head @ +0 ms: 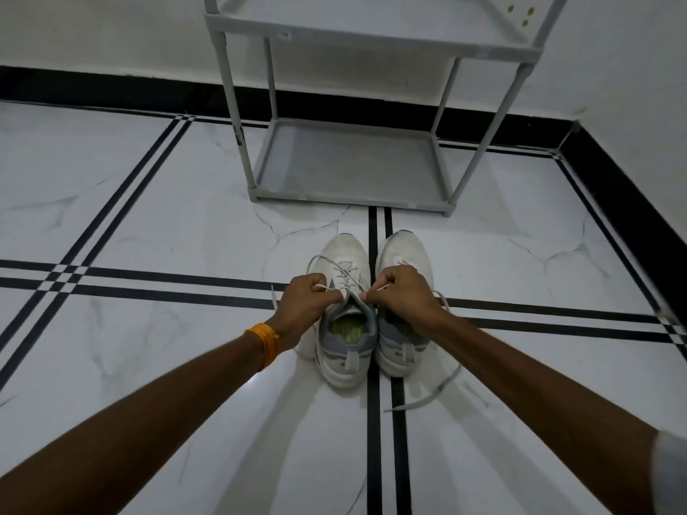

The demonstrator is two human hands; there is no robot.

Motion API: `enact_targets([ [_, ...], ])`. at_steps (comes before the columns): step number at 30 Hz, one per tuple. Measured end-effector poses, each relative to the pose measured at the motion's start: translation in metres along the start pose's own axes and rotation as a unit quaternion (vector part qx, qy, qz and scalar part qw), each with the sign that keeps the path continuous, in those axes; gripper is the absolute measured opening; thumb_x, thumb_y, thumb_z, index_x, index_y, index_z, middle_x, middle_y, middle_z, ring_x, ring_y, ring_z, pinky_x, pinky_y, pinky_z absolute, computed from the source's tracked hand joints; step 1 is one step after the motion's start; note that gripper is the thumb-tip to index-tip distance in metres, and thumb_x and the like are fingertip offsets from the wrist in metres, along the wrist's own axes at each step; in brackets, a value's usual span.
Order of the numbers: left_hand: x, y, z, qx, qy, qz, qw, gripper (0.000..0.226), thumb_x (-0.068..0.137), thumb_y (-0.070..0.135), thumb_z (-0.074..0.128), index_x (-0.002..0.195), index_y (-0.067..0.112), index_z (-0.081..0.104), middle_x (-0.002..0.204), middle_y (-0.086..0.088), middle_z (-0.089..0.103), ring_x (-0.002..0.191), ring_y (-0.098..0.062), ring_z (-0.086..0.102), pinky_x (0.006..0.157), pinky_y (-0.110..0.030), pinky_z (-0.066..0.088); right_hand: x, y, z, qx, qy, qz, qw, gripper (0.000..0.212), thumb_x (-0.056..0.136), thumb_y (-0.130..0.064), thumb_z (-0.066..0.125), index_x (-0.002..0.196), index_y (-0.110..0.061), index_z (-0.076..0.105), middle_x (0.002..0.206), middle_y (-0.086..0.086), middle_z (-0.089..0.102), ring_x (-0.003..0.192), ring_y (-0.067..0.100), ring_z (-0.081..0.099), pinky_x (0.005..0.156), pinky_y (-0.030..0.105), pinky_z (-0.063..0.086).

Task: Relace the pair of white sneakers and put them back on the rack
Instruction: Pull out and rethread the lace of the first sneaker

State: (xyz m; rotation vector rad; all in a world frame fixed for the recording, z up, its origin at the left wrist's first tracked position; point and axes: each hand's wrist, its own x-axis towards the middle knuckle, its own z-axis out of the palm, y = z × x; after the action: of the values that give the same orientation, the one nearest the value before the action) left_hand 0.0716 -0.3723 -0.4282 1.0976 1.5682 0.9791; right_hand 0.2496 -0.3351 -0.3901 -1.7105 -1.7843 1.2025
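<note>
Two white sneakers stand side by side on the floor, toes pointing away from me. The left sneaker (344,254) has its lace threaded through the eyelets. My left hand (303,308) pinches one end of that lace at the top left eyelet. My right hand (403,295) pinches the other end at the top right eyelet and partly covers the right sneaker (407,250). A loose lace (442,384) trails on the floor beside the right sneaker's heel. The grey shoe rack (349,197) stands just beyond the toes, with bare shelves.
The floor is white marble tile (148,224) with black stripe lines. A black skirting (111,87) runs along the white wall behind the rack and down the right side. An orange thread band (265,341) is on my left wrist.
</note>
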Motion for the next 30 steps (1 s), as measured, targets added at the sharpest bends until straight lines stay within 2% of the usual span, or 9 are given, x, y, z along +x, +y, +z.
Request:
enact_targets([
  [4, 0.004, -0.010, 0.004, 0.014, 0.017, 0.003, 1.000, 0.043, 0.074, 0.012, 0.077, 0.054, 0.019, 0.039, 0.056, -0.005, 0.040, 0.054, -0.015, 0.038, 0.048, -0.027, 0.036, -0.004, 0.003, 0.011, -0.039, 0.076, -0.023, 0.996, 0.036, 0.063, -0.019, 0.089, 0.052, -0.018, 0.054, 0.054, -0.001, 0.062, 0.052, 0.009, 0.056, 0.050, 0.021, 0.040],
  [10, 0.003, -0.011, 0.002, 0.048, 0.024, 0.018, 0.998, 0.039, 0.064, 0.032, 0.080, 0.059, 0.015, 0.046, 0.060, -0.009, 0.047, 0.059, -0.019, 0.045, 0.058, -0.033, 0.043, -0.007, 0.003, 0.014, -0.092, 0.102, -0.046, 0.989, 0.033, 0.065, -0.023, 0.088, 0.058, -0.009, 0.059, 0.057, 0.007, 0.065, 0.055, 0.017, 0.060, 0.051, 0.028, 0.046],
  [15, -0.002, 0.010, -0.032, 0.303, 0.021, 0.121, 0.945, 0.040, 0.078, 0.041, 0.074, 0.057, 0.020, 0.047, 0.054, 0.002, 0.049, 0.056, -0.014, 0.046, 0.053, -0.026, 0.034, -0.003, -0.008, -0.014, -0.231, 0.040, -0.049, 0.971, 0.046, 0.071, -0.048, 0.079, 0.052, -0.019, 0.049, 0.053, 0.000, 0.056, 0.056, 0.019, 0.057, 0.054, 0.033, 0.044],
  [18, -0.004, 0.033, -0.055, 0.395, -0.002, 0.145, 0.907, 0.030, 0.077, 0.048, 0.072, 0.061, 0.025, 0.061, 0.073, 0.002, 0.062, 0.081, -0.013, 0.053, 0.071, -0.030, 0.040, -0.008, -0.032, -0.044, -0.282, 0.015, -0.058, 0.957, 0.048, 0.077, -0.047, 0.075, 0.051, -0.019, 0.045, 0.053, -0.003, 0.048, 0.056, 0.015, 0.048, 0.061, 0.029, 0.035],
  [21, -0.013, 0.064, -0.050, 0.179, -0.116, 0.070, 0.974, 0.027, 0.087, 0.031, 0.068, 0.067, 0.014, 0.059, 0.077, -0.007, 0.066, 0.080, -0.019, 0.063, 0.078, -0.037, 0.053, -0.009, -0.057, -0.063, -0.152, 0.006, -0.090, 0.984, 0.032, 0.082, -0.034, 0.073, 0.060, -0.013, 0.064, 0.058, -0.001, 0.062, 0.057, 0.014, 0.057, 0.060, 0.028, 0.041],
  [23, -0.018, 0.082, -0.039, 0.030, -0.101, 0.038, 0.994, 0.027, 0.093, 0.024, 0.060, 0.071, 0.012, 0.049, 0.062, -0.003, 0.060, 0.061, -0.015, 0.062, 0.065, -0.035, 0.056, -0.008, -0.071, -0.068, -0.067, 0.013, -0.112, 0.991, 0.028, 0.084, -0.030, 0.071, 0.068, -0.007, 0.070, 0.062, 0.003, 0.067, 0.058, 0.015, 0.062, 0.063, 0.030, 0.047],
  [25, -0.017, 0.094, -0.032, 0.047, -0.053, 0.079, 0.994, 0.031, 0.094, 0.028, 0.057, 0.069, 0.015, 0.044, 0.054, 0.004, 0.049, 0.049, -0.008, 0.049, 0.048, -0.021, 0.044, -0.005, -0.076, -0.071, -0.018, 0.038, -0.135, 0.990, 0.032, 0.086, -0.027, 0.070, 0.060, -0.008, 0.064, 0.055, 0.002, 0.060, 0.053, 0.014, 0.058, 0.060, 0.033, 0.049],
  [28, -0.016, 0.110, -0.028, 0.238, -0.059, 0.231, 0.942, 0.033, 0.090, 0.037, 0.061, 0.068, 0.015, 0.048, 0.065, 0.000, 0.052, 0.060, -0.012, 0.049, 0.056, -0.020, 0.040, 0.000, -0.080, -0.074, 0.012, 0.080, -0.163, 0.983, 0.046, 0.088, -0.028, 0.066, 0.050, -0.019, 0.042, 0.046, -0.006, 0.036, 0.042, 0.010, 0.038, 0.054, 0.033, 0.043],
  [30, -0.017, 0.118, -0.026, 0.351, -0.112, 0.334, 0.868, 0.028, 0.089, 0.039, 0.062, 0.071, 0.023, 0.048, 0.075, 0.004, 0.054, 0.065, -0.011, 0.049, 0.058, -0.024, 0.038, 0.000, -0.090, -0.077, -0.013, 0.089, -0.198, 0.976, 0.045, 0.090, -0.033, 0.063, 0.054, -0.014, 0.044, 0.050, 0.000, 0.043, 0.046, 0.011, 0.038, 0.054, 0.033, 0.039],
])
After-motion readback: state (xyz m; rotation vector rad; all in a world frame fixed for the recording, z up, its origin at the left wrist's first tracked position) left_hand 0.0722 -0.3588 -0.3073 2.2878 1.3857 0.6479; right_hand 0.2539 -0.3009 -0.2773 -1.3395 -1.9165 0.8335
